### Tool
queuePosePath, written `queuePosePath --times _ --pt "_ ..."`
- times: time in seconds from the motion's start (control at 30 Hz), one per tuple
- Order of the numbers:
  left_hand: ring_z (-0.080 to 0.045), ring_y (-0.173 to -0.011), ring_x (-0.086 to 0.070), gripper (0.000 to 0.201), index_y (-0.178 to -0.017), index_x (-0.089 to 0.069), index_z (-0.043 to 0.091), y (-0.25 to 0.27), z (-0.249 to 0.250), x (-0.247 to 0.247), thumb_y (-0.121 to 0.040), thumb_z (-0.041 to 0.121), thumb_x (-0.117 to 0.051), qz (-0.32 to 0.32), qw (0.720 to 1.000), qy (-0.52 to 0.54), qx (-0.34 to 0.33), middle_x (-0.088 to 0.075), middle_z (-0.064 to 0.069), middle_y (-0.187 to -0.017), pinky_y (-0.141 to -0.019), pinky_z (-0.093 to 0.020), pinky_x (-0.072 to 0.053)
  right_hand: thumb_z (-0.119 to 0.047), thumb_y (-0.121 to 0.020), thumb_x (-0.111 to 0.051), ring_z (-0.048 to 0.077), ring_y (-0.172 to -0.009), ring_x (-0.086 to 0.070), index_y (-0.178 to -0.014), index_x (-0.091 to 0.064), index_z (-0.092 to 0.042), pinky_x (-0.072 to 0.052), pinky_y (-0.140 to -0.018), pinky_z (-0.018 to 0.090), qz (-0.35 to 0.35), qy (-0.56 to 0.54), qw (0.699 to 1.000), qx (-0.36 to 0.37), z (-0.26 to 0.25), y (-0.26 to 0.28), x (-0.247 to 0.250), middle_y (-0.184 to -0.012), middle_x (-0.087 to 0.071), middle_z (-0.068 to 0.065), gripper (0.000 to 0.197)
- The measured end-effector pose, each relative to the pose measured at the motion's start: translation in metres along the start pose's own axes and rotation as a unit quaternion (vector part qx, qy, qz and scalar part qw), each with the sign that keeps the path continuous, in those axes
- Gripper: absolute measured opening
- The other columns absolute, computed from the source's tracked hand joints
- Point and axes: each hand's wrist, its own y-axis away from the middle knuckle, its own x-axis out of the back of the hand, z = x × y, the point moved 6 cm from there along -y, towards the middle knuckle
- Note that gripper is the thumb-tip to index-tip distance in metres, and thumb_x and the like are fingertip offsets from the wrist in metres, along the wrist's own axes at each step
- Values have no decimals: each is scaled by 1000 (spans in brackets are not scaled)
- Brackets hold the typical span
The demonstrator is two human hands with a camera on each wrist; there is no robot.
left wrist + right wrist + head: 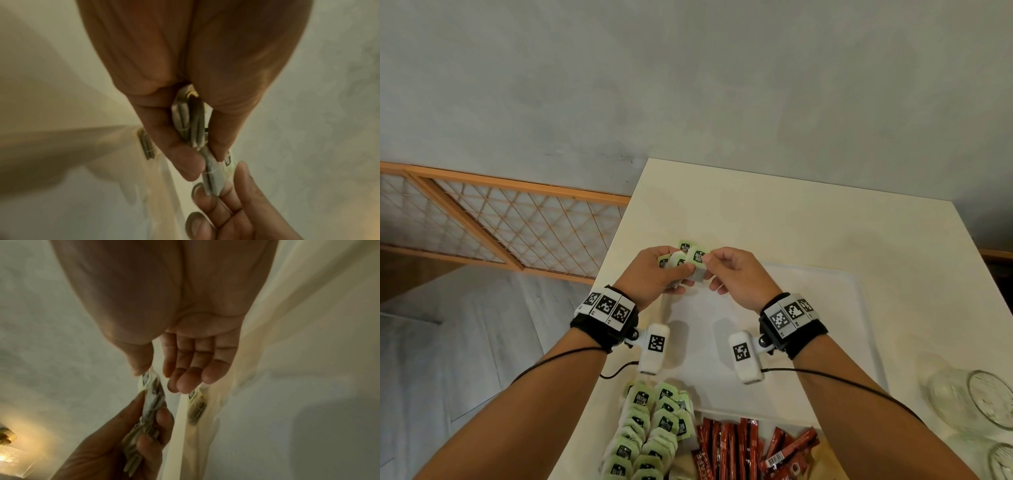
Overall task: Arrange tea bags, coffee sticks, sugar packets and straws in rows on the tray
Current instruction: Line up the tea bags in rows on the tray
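Over the far left corner of the white tray [859,308], my left hand [674,270] grips a small stack of green-tagged tea bags [671,262] between thumb and fingers; the same stack [189,120] shows in the left wrist view. My right hand [709,260] pinches the front tea bag [698,256] of that stack by its tag, and the left thumb still touches this bag [212,175]. One tea bag [685,246] lies alone on the tray by its far rim, and the right wrist view shows that bag [196,408] too.
Near the table's front edge lie rows of loose tea bags [650,428] and a heap of red coffee sticks [739,448]. Glass jars [976,397] stand at the right. A wooden lattice screen [500,219] leans left of the cream table [791,212].
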Motion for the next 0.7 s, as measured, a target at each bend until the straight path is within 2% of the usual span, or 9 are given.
queuePosePath --times 0.13,0.27,0.37,0.5,0.6,0.7 --pt "-23 -78 -72 24 -110 -65 -3 -3 -4 3 -91 10 -71 11 1000 14 2 -72 -17 -90 -64 -30 -61 -23 -99 -64 10 -61 -60 -100 -71 -3 -48 -60 25 -39 47 998 -9 8 1 -7 -77 -68 -1 21" --pt "-20 -73 -73 15 -105 -66 -2 -5 -14 13 -94 8 -67 58 998 34 11 -70 -16 -85 -59 -26 -57 -28 -99 -65 8 -58 -61 -88 -70 -14 -48 -60 25 21 68 997 -16 9 -10 9 -77 -69 -1 18" --pt "-22 -75 -73 23 -112 -63 -4 -9 -19 24 -94 10 -67 98 993 60 19 -70 -17 -92 -63 -29 -60 -32 -99 -64 9 -58 -62 -84 -72 -12 -48 -60 25 70 122 989 -43 18 -22 26 -77 -71 -1 26" --pt "-21 -76 -71 20 -111 -65 -2 -13 -19 28 -95 8 -66 109 990 86 21 -69 -16 -94 -70 -34 -62 -29 -97 -65 19 -64 -66 -75 -74 -7 -56 -69 32 73 196 974 -86 27 -33 24 -76 -75 7 32" --pt "-25 -79 -68 10 -104 -68 5 -15 -18 28 -94 6 -66 115 989 86 27 -69 -16 -96 -68 -35 -62 -29 -95 -66 18 -62 -64 -65 -72 -12 -53 -68 30 81 219 968 -93 25 -36 17 -66 -71 1 35" --pt "-24 -79 -69 7 -90 -69 12 -16 -16 27 -92 6 -68 112 990 79 28 -72 -11 -94 -61 -31 -60 -31 -94 -69 17 -64 -65 -64 -71 -14 -57 -73 33 79 227 966 -94 22 -40 13 -71 -75 3 35"
